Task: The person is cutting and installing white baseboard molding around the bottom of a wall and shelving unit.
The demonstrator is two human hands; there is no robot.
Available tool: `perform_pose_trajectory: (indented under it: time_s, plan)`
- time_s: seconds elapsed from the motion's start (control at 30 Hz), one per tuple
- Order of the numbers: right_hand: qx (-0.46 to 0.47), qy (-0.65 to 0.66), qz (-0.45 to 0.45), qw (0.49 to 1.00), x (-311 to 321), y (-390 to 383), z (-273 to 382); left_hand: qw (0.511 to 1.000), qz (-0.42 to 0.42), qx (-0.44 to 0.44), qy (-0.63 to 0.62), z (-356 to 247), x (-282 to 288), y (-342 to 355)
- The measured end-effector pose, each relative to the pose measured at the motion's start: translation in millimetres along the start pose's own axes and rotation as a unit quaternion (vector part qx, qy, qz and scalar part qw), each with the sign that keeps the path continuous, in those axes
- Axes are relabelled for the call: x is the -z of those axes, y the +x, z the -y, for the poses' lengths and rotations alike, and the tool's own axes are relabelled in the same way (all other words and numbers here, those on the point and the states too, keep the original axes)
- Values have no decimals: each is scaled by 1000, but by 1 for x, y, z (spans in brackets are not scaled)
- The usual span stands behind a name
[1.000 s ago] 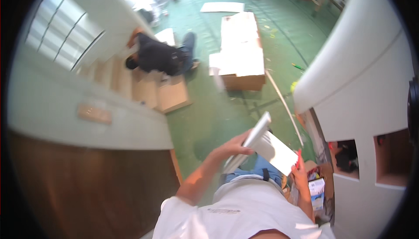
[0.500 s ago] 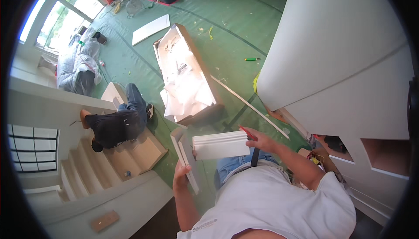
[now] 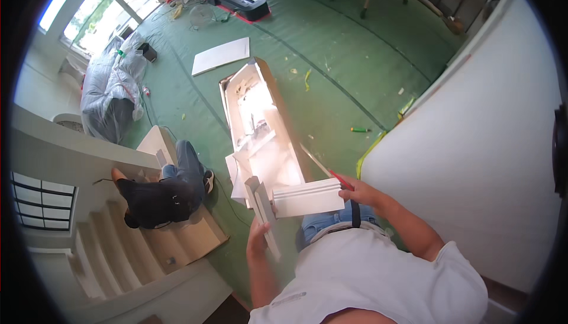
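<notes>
My left hand (image 3: 257, 238) is closed around a narrow, white channel-shaped trim piece (image 3: 261, 208), held tilted in front of my waist. Against its inner side sits the end of a short white board with grooves along its upper edge (image 3: 309, 200). That board's other end is gripped by my right hand (image 3: 360, 194). A thin red pencil-like tool (image 3: 341, 181) sticks out from the same fingers. How the board and trim piece meet is partly hidden.
Ahead on the green floor covering lies a long open cardboard box (image 3: 283, 129) with white scraps. A co-worker (image 3: 163, 200) bends over wooden stairs (image 3: 118, 238) at left. A white panel (image 3: 222, 55), a green-handled tool (image 3: 360, 130) and a large white wall (image 3: 467, 129) are around.
My view has shifted, so the room appears farther down and the large white surface farther right. Both hands keep their holds, and the grooved board has tipped slightly.
</notes>
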State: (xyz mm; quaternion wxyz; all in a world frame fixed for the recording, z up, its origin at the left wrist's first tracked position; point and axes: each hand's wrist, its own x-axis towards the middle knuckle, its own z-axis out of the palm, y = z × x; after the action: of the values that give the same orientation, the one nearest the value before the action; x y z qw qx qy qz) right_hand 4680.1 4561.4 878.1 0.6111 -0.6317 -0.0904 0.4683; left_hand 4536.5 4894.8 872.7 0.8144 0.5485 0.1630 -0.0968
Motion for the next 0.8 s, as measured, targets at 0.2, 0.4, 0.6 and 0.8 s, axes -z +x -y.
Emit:
perform_pose_trajectory:
  time_s: [0.2, 0.4, 0.6, 0.8]
  plan:
    - [50, -62, 6, 997, 60, 58, 51, 1000, -21, -2, 13, -37, -7, 64]
    - [97, -38, 71, 992, 119, 147, 58, 996, -88, -11, -21, -70, -28, 132]
    - [89, 31, 116, 989, 199, 226, 68, 991, -122, -30, -38, -121, -79, 233]
    - [62, 50, 63, 995, 298, 240, 106, 996, -60, 20, 67, -188, -105, 352]
